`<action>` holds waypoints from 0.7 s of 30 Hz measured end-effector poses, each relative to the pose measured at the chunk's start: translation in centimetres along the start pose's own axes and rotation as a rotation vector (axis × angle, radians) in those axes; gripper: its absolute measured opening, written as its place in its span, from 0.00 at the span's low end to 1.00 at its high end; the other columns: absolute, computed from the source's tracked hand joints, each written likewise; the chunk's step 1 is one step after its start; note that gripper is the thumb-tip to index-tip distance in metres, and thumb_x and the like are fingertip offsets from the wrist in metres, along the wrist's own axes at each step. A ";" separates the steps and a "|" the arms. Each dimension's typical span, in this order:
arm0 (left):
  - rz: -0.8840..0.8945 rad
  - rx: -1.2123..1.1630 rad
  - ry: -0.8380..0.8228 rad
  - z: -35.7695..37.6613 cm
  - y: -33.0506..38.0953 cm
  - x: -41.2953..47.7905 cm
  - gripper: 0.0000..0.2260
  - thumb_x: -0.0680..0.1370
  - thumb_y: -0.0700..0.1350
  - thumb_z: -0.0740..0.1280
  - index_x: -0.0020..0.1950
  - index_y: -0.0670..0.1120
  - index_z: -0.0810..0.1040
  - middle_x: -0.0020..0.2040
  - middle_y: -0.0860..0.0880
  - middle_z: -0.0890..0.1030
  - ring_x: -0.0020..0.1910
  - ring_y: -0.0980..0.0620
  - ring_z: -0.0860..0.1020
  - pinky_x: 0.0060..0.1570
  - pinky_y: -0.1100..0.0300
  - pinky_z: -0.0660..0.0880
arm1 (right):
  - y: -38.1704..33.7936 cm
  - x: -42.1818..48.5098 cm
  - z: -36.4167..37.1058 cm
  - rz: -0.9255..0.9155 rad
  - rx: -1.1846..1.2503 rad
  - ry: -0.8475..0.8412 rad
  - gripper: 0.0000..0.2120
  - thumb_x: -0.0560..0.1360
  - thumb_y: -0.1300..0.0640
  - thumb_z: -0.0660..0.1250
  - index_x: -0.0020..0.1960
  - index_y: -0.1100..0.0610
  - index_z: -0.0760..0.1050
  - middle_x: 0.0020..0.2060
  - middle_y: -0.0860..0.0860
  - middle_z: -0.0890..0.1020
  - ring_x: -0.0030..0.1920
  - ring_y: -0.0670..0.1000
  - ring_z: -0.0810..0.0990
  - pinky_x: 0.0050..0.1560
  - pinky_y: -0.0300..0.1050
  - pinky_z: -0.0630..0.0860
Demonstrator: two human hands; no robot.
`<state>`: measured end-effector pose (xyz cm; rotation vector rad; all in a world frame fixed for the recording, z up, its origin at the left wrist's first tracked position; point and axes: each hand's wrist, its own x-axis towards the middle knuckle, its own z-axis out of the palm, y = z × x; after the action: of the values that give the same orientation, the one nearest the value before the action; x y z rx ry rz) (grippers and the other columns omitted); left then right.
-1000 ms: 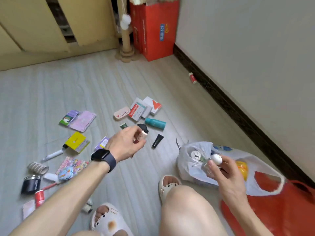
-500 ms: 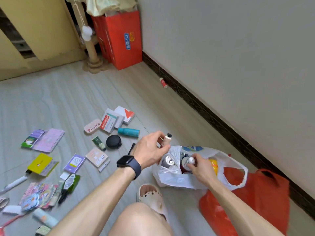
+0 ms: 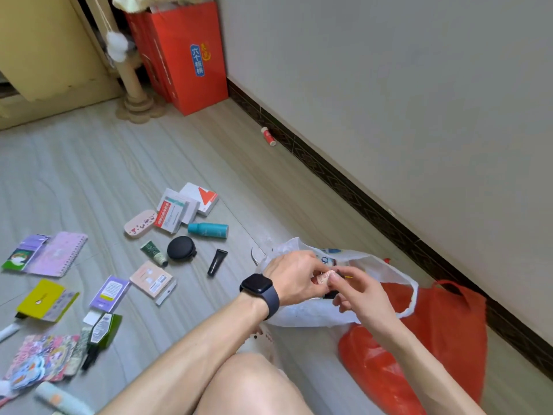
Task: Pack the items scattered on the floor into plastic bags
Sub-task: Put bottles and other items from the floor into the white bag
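We see both hands meeting over the open mouth of the white plastic bag (image 3: 302, 314), at about four o'clock from the middle of the view. The left hand (image 3: 294, 277), the one wearing a dark watch, curls its fingers round a small bottle (image 3: 320, 277). The right hand (image 3: 363, 295) pinches the bottle's dark capped end between thumb and forefinger. The bottle is therefore held in the air just above the bag, not yet inside it.

We judge the packing to be at an early stage. A few things already lie in the white bag, though we cannot tell what they are. A red plastic bag (image 3: 437, 322) lies at its four o'clock, touching it, with its contents hidden.

Much is left on the floor. At ten o'clock from the white bag lie a teal bottle (image 3: 208, 230), a black round case (image 3: 181, 248), a black tube (image 3: 217, 262) and a cluster of boxes (image 3: 185, 209). Out towards nine o'clock are a purple notebook (image 3: 58, 254), a yellow card (image 3: 42, 298) and a purple box (image 3: 109, 293), with sticker sheets (image 3: 39, 357) at eight. A small red bottle (image 3: 268, 136) rests alone by the skirting at twelve o'clock, well apart from the rest.
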<state>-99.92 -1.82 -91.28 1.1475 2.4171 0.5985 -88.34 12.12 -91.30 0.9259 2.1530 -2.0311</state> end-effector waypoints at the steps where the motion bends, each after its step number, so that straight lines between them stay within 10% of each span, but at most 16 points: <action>1: 0.018 -0.005 -0.002 0.1 0.5 0.3 0.13 0.75 0.61 0.64 0.52 0.55 0.81 0.44 0.54 0.77 0.44 0.52 0.77 0.42 0.53 0.76 | -0.1 -0.2 -0.3 -0.008 -0.007 0.035 0.08 0.77 0.55 0.70 0.56 0.56 0.80 0.39 0.55 0.86 0.33 0.49 0.80 0.37 0.43 0.78; 13: 0.055 -0.018 0.035 2.2 0.6 0.8 0.17 0.73 0.64 0.67 0.57 0.57 0.77 0.48 0.57 0.77 0.50 0.53 0.76 0.44 0.58 0.71 | 1.5 0.2 -2.3 -0.075 -0.258 0.074 0.08 0.74 0.48 0.74 0.47 0.52 0.81 0.33 0.52 0.84 0.35 0.49 0.82 0.47 0.50 0.80; 21: -0.066 0.720 -0.379 4.3 -6.5 -0.1 0.23 0.82 0.60 0.50 0.68 0.53 0.75 0.77 0.44 0.61 0.78 0.45 0.52 0.73 0.36 0.43 | 2.3 2.0 -3.8 -0.079 -0.414 0.381 0.05 0.73 0.47 0.71 0.42 0.47 0.79 0.33 0.48 0.82 0.38 0.48 0.81 0.44 0.48 0.76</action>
<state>-101.67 -4.72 -98.31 1.2755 2.3544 -0.5242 -87.57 16.26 -93.70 1.2497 2.6927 -1.4254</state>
